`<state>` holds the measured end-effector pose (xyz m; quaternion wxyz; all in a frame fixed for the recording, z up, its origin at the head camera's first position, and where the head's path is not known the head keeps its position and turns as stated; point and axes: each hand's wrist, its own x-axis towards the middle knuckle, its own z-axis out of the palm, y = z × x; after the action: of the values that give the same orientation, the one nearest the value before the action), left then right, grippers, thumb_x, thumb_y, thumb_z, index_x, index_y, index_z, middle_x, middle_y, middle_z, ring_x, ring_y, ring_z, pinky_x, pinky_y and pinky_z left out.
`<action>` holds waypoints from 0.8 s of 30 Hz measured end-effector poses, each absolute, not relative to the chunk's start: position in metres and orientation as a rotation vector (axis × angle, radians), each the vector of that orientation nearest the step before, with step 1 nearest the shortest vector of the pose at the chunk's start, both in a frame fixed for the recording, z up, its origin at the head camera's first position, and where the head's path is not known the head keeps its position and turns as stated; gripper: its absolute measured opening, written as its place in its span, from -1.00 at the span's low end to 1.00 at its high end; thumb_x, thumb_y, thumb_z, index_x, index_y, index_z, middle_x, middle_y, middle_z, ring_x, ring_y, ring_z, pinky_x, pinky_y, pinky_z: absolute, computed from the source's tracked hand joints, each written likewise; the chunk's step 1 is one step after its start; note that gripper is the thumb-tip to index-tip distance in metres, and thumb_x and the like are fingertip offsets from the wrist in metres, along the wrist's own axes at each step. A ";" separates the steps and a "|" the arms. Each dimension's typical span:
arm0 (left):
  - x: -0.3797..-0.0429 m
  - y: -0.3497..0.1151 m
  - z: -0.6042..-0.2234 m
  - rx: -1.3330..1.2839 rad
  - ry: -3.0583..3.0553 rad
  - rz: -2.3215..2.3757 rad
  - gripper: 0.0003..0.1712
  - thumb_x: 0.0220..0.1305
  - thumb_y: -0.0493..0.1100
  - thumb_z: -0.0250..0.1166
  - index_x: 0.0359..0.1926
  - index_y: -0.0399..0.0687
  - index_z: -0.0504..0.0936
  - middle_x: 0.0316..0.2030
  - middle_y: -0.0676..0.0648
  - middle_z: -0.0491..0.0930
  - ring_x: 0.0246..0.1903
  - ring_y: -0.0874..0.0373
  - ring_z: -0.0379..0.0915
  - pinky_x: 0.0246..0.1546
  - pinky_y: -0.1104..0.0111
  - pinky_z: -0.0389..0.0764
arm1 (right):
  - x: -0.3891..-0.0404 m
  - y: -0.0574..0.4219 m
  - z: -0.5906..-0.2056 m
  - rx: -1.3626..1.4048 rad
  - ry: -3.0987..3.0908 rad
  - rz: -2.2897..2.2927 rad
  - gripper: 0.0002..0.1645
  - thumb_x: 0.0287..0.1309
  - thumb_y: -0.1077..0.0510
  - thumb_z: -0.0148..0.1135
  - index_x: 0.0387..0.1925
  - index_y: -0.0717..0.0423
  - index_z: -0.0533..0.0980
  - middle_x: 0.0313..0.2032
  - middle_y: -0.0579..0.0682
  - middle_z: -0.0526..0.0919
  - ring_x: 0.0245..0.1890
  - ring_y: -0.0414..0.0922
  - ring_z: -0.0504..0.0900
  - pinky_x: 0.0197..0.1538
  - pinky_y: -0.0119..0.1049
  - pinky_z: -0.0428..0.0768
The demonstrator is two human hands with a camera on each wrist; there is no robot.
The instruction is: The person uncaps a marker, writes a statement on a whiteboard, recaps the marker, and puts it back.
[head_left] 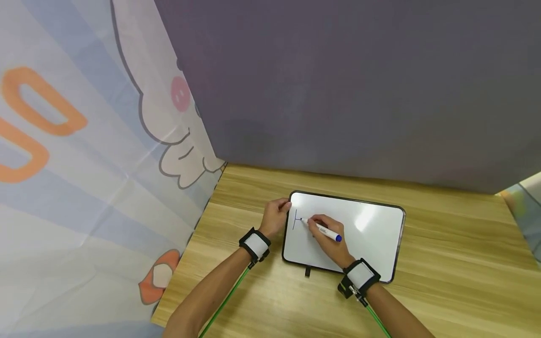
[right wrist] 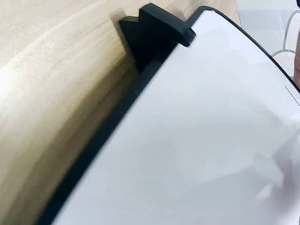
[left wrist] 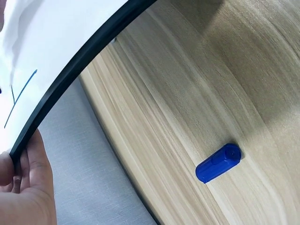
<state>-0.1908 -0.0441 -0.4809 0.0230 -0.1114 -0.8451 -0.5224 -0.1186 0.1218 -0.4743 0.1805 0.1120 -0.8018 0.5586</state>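
Note:
A whiteboard (head_left: 376, 244) with a thin black frame is propped over the wooden table. My left hand (head_left: 274, 217) grips its left edge; in the left wrist view the thumb is on the front and the fingers (left wrist: 38, 164) are behind the frame. My right hand (head_left: 331, 239) pinches a white marker (head_left: 326, 231) with a blue end, its tip at the board's surface. Blue strokes (head_left: 295, 220), one long and one short branching off it, stand near the left edge. In the right wrist view the marker is out of sight.
A blue marker cap (left wrist: 218, 163) lies on the wooden table (head_left: 236, 192). One black stand foot (right wrist: 161, 30) juts from the board's lower edge. A grey panel (head_left: 338, 94) rises behind the table, and a printed cloth (head_left: 105, 197) hangs at the left. Green cables run from both wrist straps.

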 end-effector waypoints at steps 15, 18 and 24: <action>-0.191 -0.044 -0.485 -0.333 -2.640 -1.608 -0.73 0.31 -0.26 0.12 -0.09 -0.34 0.63 -0.20 -0.24 0.67 -0.23 0.05 0.58 -0.24 0.34 0.59 | -0.126 0.130 -0.474 0.208 -2.239 1.683 -0.87 0.15 0.27 0.19 -0.32 0.31 0.58 -0.46 0.24 0.65 -0.59 0.03 0.57 -0.52 -0.44 0.54; -0.191 -0.044 -0.485 -0.341 -2.640 -1.596 -0.73 0.32 -0.26 0.11 -0.09 -0.34 0.62 -0.19 -0.24 0.67 -0.22 0.06 0.58 -0.23 0.34 0.59 | -0.123 0.128 -0.479 0.194 -2.251 1.689 -0.88 0.13 0.30 0.21 -0.33 0.31 0.59 -0.44 0.22 0.66 -0.60 -0.03 0.57 -0.52 -0.45 0.54; -0.193 -0.042 -0.483 -0.345 -2.636 -1.577 -0.73 0.32 -0.26 0.11 -0.09 -0.35 0.62 -0.19 -0.25 0.66 -0.22 0.03 0.58 -0.22 0.31 0.59 | -0.109 0.122 -0.491 0.226 -2.315 1.635 -0.92 0.07 0.34 0.24 -0.37 0.33 0.60 -0.44 0.14 0.68 -0.53 -0.31 0.55 -0.49 -0.49 0.52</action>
<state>-0.1927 -0.0424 -0.4832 0.0251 -0.1117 -0.8526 -0.5099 -0.1092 0.1217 -0.4906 0.1488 0.0786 -0.8051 0.5687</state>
